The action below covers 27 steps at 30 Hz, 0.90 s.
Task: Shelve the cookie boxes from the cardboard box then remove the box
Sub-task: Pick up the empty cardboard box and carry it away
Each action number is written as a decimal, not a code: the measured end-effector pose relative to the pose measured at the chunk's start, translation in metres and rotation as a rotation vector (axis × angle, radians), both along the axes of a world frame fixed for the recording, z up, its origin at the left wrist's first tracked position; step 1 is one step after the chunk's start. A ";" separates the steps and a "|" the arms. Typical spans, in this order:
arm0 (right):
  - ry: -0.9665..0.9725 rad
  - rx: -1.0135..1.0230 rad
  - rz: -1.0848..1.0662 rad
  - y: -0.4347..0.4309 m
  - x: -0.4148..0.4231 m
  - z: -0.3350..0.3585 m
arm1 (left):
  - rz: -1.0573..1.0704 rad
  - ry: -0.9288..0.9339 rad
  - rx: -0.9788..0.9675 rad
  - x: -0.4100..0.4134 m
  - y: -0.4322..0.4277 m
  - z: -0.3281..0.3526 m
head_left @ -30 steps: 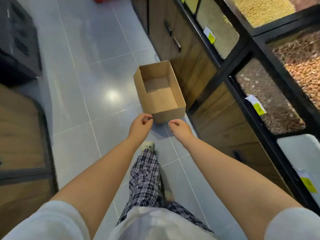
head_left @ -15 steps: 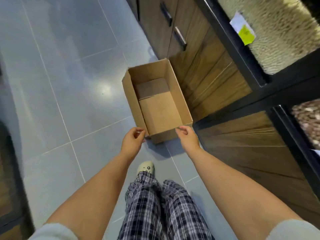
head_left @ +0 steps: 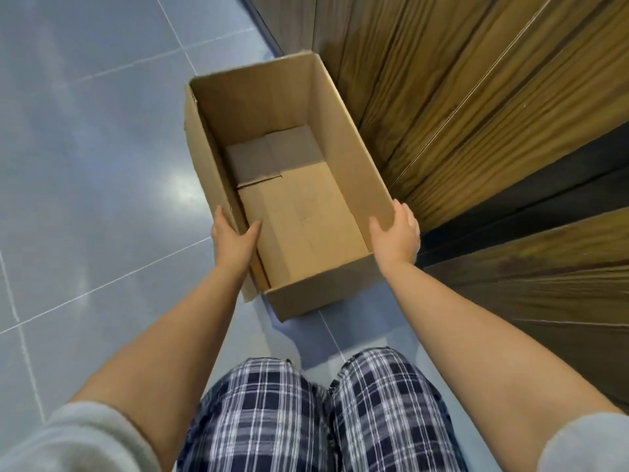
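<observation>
Your left hand (head_left: 233, 238) clasps the left wall of the box (head_left: 340, 141) near its close end, thumb inside, fingers hidden outside. Your right hand (head_left: 394, 233) grips the right wall likewise, thumb in, fingers curled over the rim. The box is plain brown corrugated card, oblong and open-topped, bottom flaps showing, on the floor (head_left: 85, 165) of glossy grey tiles. Open floor lies to its left. A wood-grain cabinet (head_left: 476, 114) stands just beside its right wall. Your plaid knees (head_left: 306, 420) crowd the near end.
</observation>
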State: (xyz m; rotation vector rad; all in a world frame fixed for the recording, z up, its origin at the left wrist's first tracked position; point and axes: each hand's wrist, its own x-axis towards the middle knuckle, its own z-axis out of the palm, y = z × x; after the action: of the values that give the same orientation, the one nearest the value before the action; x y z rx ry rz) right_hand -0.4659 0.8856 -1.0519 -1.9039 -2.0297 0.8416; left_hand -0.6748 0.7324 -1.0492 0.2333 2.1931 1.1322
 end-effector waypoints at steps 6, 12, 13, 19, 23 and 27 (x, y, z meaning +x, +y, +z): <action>-0.063 0.009 0.038 0.024 -0.007 -0.002 | -0.034 -0.011 -0.038 0.001 0.010 -0.005; -0.060 -0.222 0.161 0.018 -0.006 0.017 | 0.040 -0.001 -0.023 0.002 -0.020 0.020; -0.010 -0.272 0.146 0.010 -0.002 0.026 | 0.050 0.002 -0.019 0.006 -0.026 0.034; -0.025 -0.424 0.137 -0.039 0.024 0.149 | 0.020 -0.011 -0.103 0.015 -0.064 0.170; -0.081 -0.459 0.171 -0.074 0.036 0.263 | 0.007 -0.057 -0.133 0.020 -0.095 0.284; -0.098 -0.476 0.140 -0.105 0.052 0.368 | -0.014 -0.086 -0.113 0.033 -0.121 0.394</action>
State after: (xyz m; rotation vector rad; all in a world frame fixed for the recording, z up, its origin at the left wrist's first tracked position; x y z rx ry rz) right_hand -0.4142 0.7803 -0.6841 -2.0832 -2.1877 1.3987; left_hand -0.6422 0.6117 -0.6553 0.1480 2.1674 0.9890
